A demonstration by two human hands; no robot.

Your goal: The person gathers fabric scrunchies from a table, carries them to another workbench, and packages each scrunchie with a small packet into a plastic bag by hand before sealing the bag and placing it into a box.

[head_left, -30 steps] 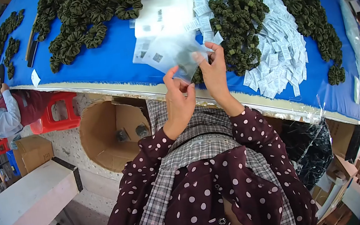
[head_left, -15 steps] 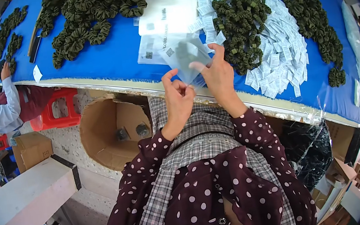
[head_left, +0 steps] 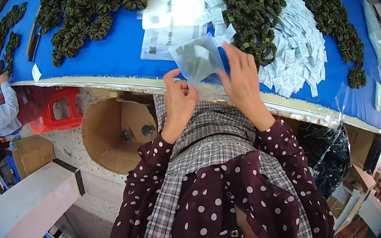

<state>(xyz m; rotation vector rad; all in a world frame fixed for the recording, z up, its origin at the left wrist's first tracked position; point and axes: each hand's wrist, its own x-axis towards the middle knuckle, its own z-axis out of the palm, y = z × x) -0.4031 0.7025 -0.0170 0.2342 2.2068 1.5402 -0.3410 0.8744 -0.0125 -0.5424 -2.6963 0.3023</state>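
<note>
Head view: I see the blue tabletop (head_left: 110, 64) sweeping from 10 o'clock over to 3 o'clock. A heap of dark green scrunchies (head_left: 83, 17) covers it at 11 o'clock, and a broad pile of small white tags (head_left: 300, 52) spreads at 2. An open carton (head_left: 107, 150) sits below the table edge at 9. A clump of green scrunchies (head_left: 253, 25) lies on the tags between 1 and 2, beside a stack of printed clear bags (head_left: 163, 30) at 12.

My two hands are apart near the front edge. The left hand (head_left: 179, 100) pinches the lower left corner of a small clear bag (head_left: 199, 59), which tilts up at 12 with a blurred dark shape inside. The right hand (head_left: 243, 80) is open, its thumb at the bag's right edge; I can't tell whether it touches.
</note>
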